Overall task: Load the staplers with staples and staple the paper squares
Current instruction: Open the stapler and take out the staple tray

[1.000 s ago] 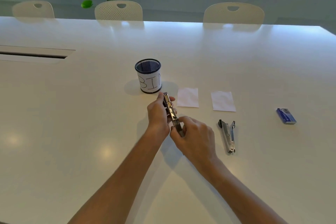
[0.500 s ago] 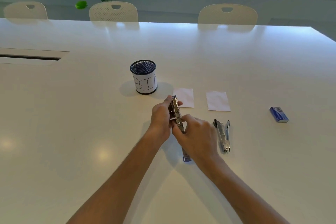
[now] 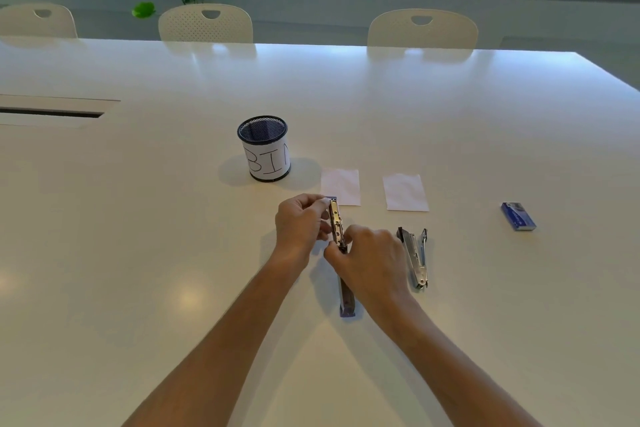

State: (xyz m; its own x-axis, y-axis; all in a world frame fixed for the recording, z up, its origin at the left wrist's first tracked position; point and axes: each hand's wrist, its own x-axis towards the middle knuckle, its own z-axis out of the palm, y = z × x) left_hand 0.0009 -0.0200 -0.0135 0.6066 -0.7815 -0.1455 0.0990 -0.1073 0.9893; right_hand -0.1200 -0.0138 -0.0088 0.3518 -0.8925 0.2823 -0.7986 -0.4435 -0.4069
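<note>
The left hand (image 3: pixel 300 225) pinches the far end of a stapler (image 3: pixel 336 224), fingers curled around its metal body, steadying it so its loading channel faces up. The right hand (image 3: pixel 369 258) closes its fingertips on the near part of the same stapler; exactly what they grip is hidden behind the knuckles. A long dark piece (image 3: pixel 347 298) runs out from under the right hand toward the person and lies on the table (image 3: pixel 138 253). It is probably the stapler's slid-out pusher or opened arm, which would suit loading. I judge the loading step to be under way and no stapling yet done.

A second stapler (image 3: pixel 415 255) lies just right of the hands, untouched and within easy reach. Two paper squares (image 3: pixel 341 185) sit side by side just beyond the hands, apart from each other, waiting. One blue staple box (image 3: pixel 518 216) lies well off to the right. One mesh cup marked "BIN" (image 3: pixel 264 149) stands upright, far-left of the papers.

Count: two staplers, two paper squares, one box, one cup, three chairs (image 3: pixel 206 22) on the far side.
</note>
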